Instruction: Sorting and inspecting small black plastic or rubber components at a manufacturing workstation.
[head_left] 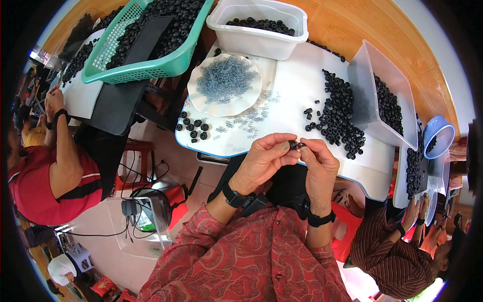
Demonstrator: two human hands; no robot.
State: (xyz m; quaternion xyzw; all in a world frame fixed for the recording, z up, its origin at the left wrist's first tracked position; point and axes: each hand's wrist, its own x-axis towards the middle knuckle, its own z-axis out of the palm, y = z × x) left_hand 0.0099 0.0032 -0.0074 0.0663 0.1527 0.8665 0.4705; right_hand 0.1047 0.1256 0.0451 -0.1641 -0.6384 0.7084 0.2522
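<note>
Both hands (272, 154) meet (wrists well apart), fingertips pinching a small black piece (293, 145) between them.

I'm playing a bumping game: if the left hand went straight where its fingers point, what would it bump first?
Probably the right hand: its fingertips are just beyond the small black piece in the left hand. Further on, the pile of black pieces looks in line, but depth is unclear.
</note>
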